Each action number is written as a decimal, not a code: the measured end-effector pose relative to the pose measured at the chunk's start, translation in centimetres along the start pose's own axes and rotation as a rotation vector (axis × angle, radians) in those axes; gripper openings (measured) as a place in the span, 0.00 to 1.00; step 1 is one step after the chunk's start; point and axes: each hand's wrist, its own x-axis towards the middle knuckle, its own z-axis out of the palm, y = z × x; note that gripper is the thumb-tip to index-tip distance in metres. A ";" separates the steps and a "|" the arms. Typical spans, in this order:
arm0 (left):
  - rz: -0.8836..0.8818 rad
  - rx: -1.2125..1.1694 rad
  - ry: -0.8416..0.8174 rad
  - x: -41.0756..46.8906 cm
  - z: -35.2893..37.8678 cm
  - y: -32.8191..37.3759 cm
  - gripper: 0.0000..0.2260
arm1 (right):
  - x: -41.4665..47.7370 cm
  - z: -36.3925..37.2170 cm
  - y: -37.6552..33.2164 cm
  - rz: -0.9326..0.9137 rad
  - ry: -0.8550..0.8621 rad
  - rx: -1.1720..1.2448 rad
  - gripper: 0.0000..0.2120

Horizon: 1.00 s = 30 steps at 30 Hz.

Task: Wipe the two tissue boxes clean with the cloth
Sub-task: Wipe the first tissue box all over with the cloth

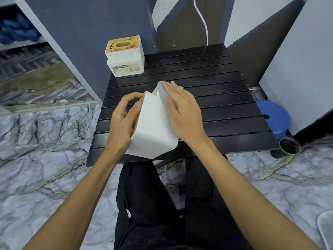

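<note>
A white tissue box (153, 127) is tilted on its edge at the front of the black slatted table (225, 98). My left hand (122, 120) grips its left side, where a wooden lid edge shows. My right hand (182, 112) lies flat on the box's right face and presses a light blue cloth (163, 92) against it; most of the cloth is hidden under the hand. A second white tissue box (125, 56) with a stained wooden top and a worn label stands upright at the table's far left corner, apart from both hands.
A blue plastic stool (275, 116) and a dark metal cup (289, 146) stand on the marble floor right of the table. Grey wall panels rise behind and to the right. A shelf frame stands to the left. My legs in black trousers are below the table's front edge.
</note>
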 end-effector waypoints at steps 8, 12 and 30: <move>0.010 0.035 -0.009 0.0 -0.2 -0.1 0.11 | -4.0 -0.1 -2.5 -0.115 0.041 -0.041 0.21; -0.009 0.012 -0.009 0.0 -0.2 0.0 0.11 | 0.0 -0.4 -0.9 -0.041 -0.011 -0.017 0.23; -0.026 -0.033 0.048 0.1 -0.7 -0.1 0.12 | -0.2 0.0 -1.3 -0.013 -0.026 -0.041 0.22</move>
